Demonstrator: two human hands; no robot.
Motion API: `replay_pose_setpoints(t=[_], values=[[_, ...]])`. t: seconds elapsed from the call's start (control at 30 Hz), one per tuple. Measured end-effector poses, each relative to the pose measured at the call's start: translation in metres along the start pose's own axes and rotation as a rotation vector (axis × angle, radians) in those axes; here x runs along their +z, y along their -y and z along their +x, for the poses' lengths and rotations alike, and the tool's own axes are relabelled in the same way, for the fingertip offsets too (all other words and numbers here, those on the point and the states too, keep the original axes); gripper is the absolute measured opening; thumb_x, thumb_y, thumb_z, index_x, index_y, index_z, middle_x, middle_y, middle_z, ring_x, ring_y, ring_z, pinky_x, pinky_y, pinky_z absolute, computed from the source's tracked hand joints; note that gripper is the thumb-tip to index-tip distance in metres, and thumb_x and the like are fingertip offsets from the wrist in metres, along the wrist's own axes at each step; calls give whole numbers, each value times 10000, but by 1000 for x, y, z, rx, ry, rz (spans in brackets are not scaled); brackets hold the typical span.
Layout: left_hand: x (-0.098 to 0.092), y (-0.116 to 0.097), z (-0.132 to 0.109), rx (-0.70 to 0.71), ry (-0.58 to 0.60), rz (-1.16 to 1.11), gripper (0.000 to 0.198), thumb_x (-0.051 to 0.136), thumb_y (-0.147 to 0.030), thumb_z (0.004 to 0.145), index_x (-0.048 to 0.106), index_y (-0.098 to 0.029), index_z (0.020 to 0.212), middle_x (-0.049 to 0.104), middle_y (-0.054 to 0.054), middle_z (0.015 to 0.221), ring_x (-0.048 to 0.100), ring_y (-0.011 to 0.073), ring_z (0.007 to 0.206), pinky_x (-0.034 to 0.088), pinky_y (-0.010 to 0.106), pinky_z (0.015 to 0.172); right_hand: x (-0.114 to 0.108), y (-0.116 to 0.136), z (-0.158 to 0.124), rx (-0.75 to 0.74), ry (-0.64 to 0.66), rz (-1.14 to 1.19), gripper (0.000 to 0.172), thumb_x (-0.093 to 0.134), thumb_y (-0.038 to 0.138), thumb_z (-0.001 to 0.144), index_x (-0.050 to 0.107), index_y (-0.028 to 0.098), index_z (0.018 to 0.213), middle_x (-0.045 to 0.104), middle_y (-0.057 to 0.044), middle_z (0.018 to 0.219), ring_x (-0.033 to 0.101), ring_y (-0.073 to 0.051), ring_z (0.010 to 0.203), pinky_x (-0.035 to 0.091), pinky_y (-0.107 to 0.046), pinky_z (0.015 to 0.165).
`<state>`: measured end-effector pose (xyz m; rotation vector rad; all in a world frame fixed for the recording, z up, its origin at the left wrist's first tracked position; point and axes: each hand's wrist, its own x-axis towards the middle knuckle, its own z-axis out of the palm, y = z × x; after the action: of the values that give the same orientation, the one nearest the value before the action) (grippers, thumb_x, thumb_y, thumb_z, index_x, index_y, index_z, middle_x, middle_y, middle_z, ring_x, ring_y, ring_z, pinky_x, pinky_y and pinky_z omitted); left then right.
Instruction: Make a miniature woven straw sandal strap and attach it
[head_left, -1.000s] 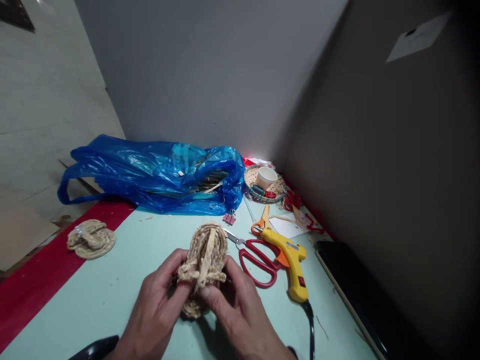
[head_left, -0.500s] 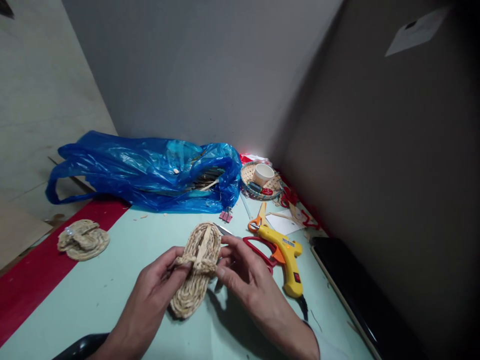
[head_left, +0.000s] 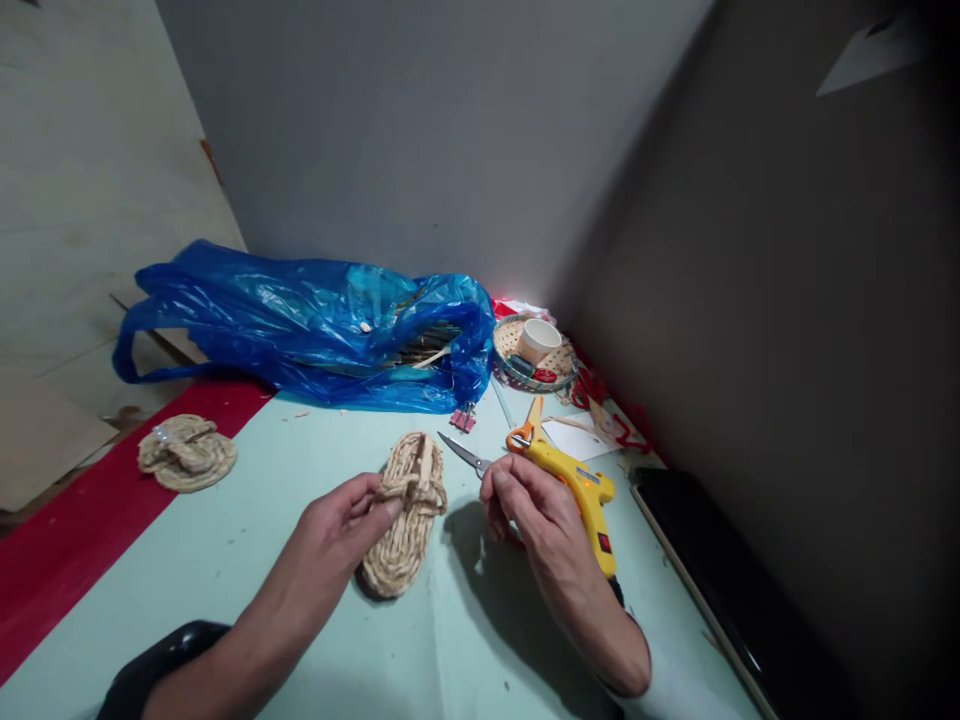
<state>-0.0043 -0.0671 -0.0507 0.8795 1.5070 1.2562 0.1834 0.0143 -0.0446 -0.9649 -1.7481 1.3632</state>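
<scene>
A small woven straw sandal with a braided cross strap lies slightly tilted near the middle of the table. My left hand pinches the left side of its strap between thumb and fingers. Apart from the sandal, to its right, my right hand is raised with curled fingers; whatever is between the fingertips is too small to name. Scissors with grey blades lie partly hidden behind that hand. A yellow glue gun rests just beyond it, its lower end beside my right wrist.
A blue plastic bag lies along the back. Another woven piece is at the left on a red strip. A round basket holding a white cup, a pink binder clip and a black flat object are also there.
My right hand has let go of the sandal and moved right, its fingers now curled in front of the scissors' handles. My left hand still holds the strap. The view has shifted slightly.
</scene>
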Motion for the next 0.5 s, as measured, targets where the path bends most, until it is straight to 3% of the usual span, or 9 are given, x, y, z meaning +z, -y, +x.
replay_pose_setpoints(t=[0.1,0.17,0.27,0.37,0.5], values=[[-4,-1,2,-24,26,60,411,715,-415,798,678,-160,1118,665,-3,703,588,170,557,442,236,444,1,1,-1,3,31,-45,343,437,393,965,455,220,669,408,44,598,368,-123,542,282,-268,517],[-10,-3,3,14,45,235,433,677,-448,819,690,-164,1145,663,-2,675,559,172,510,422,245,413,1,1,-1,-5,19,-69,351,443,375,936,374,230,624,365,46,590,319,-119,538,259,-271,514],[-22,-9,7,166,-11,555,305,653,-466,834,775,-214,956,710,29,706,632,225,633,476,278,562,0,1,1,-9,-7,-122,333,455,342,884,314,237,601,326,49,568,281,-118,540,222,-278,517],[-35,-15,14,273,-118,693,241,706,-476,790,796,-252,791,768,66,816,676,283,783,471,295,683,-1,3,2,-20,-9,-163,328,460,332,861,312,234,585,327,46,560,282,-117,546,212,-282,527],[-49,-22,21,346,-196,729,259,688,-495,793,801,-268,846,794,85,935,681,321,894,459,317,770,-1,4,2,-43,-12,-175,364,480,347,860,293,232,570,286,49,555,254,-113,544,196,-283,526]])
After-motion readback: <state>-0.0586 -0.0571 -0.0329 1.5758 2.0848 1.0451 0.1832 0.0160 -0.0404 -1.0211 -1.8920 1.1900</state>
